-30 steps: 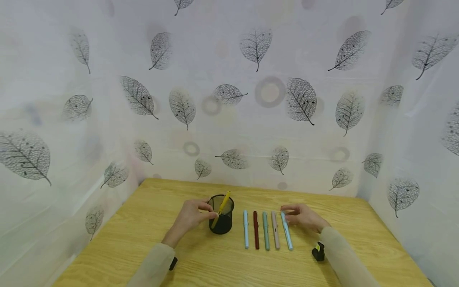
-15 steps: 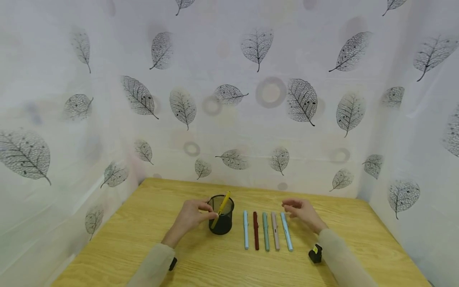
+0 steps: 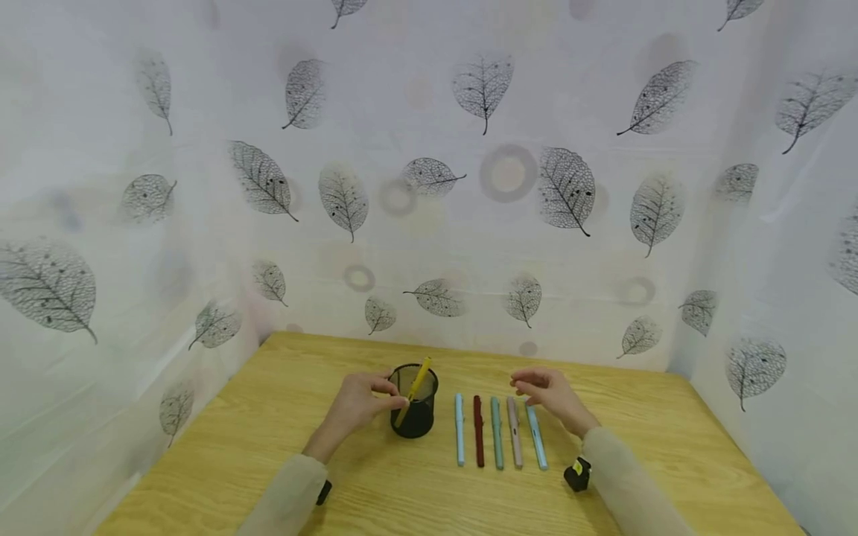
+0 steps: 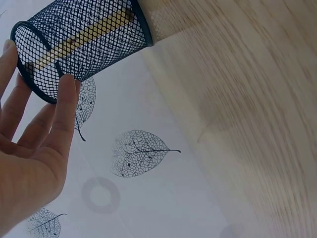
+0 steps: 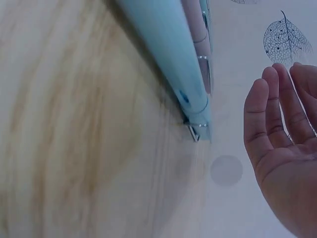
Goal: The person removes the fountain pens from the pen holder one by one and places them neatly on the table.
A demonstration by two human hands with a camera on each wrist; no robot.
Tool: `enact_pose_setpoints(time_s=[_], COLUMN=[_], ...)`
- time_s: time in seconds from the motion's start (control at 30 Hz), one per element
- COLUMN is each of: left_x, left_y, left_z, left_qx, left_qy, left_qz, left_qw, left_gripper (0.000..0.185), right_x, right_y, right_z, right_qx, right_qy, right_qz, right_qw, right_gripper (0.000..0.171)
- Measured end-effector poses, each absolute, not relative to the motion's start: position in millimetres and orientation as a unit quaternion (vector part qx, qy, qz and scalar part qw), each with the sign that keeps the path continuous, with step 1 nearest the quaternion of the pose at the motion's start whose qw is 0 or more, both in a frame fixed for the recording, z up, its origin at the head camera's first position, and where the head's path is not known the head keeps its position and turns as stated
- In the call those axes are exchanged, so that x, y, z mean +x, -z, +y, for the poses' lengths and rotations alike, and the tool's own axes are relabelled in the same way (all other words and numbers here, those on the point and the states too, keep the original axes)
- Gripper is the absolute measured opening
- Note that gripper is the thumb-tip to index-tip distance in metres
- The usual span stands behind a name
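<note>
My left hand [image 3: 360, 402] holds a black mesh pen holder [image 3: 421, 426] near its rim, with thumb and fingers at its sides. Inside leans a yellow pen [image 3: 421, 378], also seen through the mesh in the left wrist view. My right hand [image 3: 551, 394], loosely curved and holding nothing, hovers over the far ends of the rightmost pens. Lying side by side on the table are a pale blue pen [image 3: 459, 430], a dark red pen [image 3: 479, 432], a green pen [image 3: 497, 433], a pinkish-grey pen [image 3: 515, 433] and a light blue pen [image 3: 537, 438], which is rightmost.
The wood-grain table [image 3: 402, 491] is enclosed at the back and sides by a white leaf-print curtain [image 3: 429, 231]. A black wrist device [image 3: 578, 474] sits under my right sleeve; part of another shows at the left sleeve.
My right hand has lifted off the light blue pen at the right and shifted left, toward the pinkish-grey pen. The left hand and pen holder have stayed in place.
</note>
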State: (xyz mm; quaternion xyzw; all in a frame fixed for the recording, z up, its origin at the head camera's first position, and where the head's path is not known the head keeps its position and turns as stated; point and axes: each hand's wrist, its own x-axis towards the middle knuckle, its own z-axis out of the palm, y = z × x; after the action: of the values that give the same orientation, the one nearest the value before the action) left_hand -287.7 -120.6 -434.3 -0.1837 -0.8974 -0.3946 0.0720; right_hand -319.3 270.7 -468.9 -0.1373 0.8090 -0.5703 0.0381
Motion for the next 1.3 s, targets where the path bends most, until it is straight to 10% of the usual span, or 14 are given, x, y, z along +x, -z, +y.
enact_pose_setpoints(time_s=[1.3], left_x=[-286], left_y=[432], left_z=[-117], left_qx=[-0.175], left_qy=[0.387], left_qz=[-0.902], left_qw=[0.079], left_gripper=[0.013], right_x=[-325], right_y=[451], right_z=[214], right_qx=[-0.163], right_qy=[0.570], right_qz=[0.805], right_qw=[0.027], right_gripper=[0.037])
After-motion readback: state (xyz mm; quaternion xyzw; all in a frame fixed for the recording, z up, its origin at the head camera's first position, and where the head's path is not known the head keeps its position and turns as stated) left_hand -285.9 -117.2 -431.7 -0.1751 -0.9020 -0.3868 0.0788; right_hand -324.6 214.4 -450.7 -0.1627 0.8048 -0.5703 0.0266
